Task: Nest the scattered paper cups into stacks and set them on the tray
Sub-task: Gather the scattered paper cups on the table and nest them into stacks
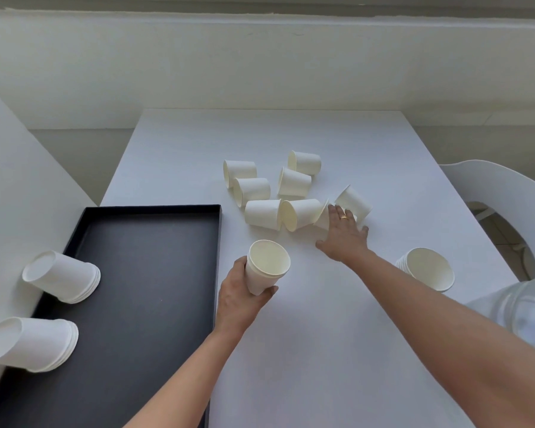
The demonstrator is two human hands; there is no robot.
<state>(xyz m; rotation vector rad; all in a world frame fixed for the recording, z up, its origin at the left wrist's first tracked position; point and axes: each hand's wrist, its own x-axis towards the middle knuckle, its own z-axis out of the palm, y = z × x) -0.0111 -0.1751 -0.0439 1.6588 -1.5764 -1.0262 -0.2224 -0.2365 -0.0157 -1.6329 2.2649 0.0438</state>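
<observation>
The left hand (241,299) grips a nested stack (264,267) mouth-up, I'd guess ready to receive more. The right hand (345,234), fingers spread wide, touches a loose cup (322,217) in the scatter at one o'clock. Finished stacks (62,276) wait on the tray (155,273) at nine o'clock.

White table (291,134) dead centre, plain pale wall (260,63) right behind it, soft even light all over. A white plastic chair (507,186) sits at the table's right edge, tiled floor (501,230) showing through its arm. Another white surface (19,168) slants in on the left.
</observation>
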